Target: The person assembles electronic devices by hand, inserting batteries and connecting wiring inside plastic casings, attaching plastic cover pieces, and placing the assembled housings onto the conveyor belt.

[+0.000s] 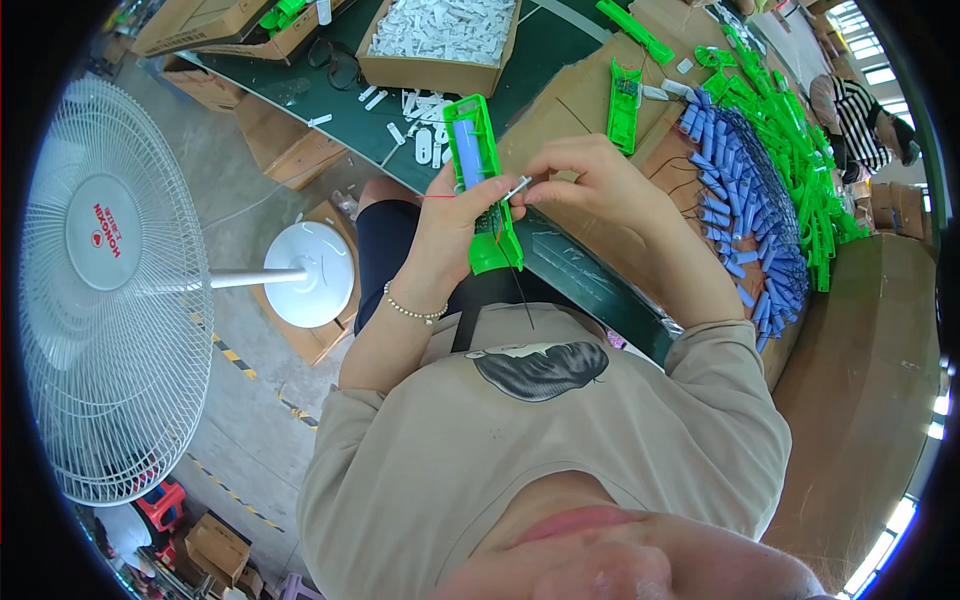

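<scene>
In my left hand is an open green plastic housing, held upright in front of my body with the fingers wrapped round its side. A blue cylindrical cell lies in its upper part. Thin red and black wires hang from the lower part. My right hand pinches a small white plastic piece against the housing's right edge, close to my left thumb. The tips of some right fingers are hidden.
On the green table stands a cardboard box of white pieces, with loose white parts before it. Blue cells and green housings are heaped right. A fan stands left; a person in stripes is far right.
</scene>
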Motion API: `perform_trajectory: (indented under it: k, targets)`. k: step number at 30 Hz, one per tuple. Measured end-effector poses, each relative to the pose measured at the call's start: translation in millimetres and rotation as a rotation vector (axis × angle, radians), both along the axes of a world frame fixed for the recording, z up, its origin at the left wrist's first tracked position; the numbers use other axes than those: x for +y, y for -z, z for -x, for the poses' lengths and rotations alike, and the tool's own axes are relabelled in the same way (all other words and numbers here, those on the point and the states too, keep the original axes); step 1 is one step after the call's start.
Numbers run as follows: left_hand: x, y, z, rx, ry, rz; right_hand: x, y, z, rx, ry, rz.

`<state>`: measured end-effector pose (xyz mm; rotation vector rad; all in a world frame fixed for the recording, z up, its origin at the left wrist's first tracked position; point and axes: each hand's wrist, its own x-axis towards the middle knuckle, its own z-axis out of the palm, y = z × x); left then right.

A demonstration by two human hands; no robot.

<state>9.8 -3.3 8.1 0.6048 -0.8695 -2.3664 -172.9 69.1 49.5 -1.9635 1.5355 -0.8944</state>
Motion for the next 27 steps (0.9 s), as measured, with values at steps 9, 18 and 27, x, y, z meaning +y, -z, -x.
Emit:
perform_trajectory:
  k: [9, 18, 27]
  targets:
    - [17.2, 23.3, 10.9, -0.097, 0.031, 0.412, 14.0, -5.8, 13.4, -0.309, 0.275, -0.207]
    - [29.0, 12.4, 17.8, -0.359, 0.183, 0.849, 15.3, -8.4, 13.2, -0.321, 0.444, -0.257]
    - [29.3, 18.8, 22.6, -0.079, 0.474, 0.421, 17.2, -1.1, 44.8, -0.089, 0.187, -0.296]
